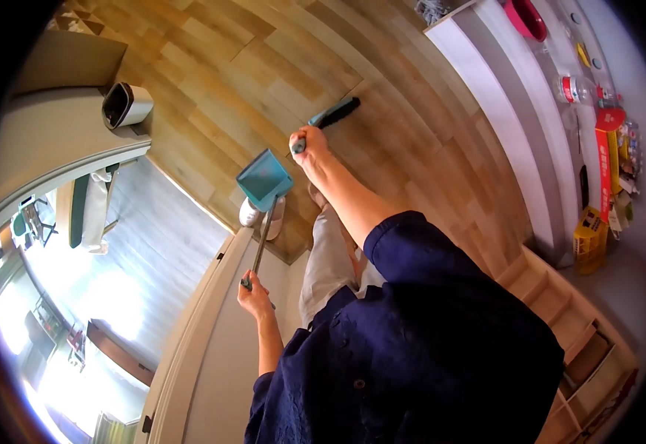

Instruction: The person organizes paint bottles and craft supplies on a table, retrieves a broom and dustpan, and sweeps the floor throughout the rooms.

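My left hand [256,291] is closed around the long handle of a teal dustpan [265,180]. The dustpan's tray is held low near a pair of light shoes [249,212], with its open side facing away from me. In my right hand [311,145] is the grip of a broom [340,112], its fingers wrapped round it. Dark bristles show beyond that hand, at or just above the wood-look floor [249,81]. Broom and dustpan are apart. Whether any dirt lies in the tray is too small to tell.
A white-and-black bin [127,106] stands at the upper left, by a doorway into a bright room. White cabinet fronts [500,96] run along the right, with a plastic bottle [574,89], a red basin [526,19] and a yellow box [591,238]. A wooden shelf unit [545,285] is lower right.
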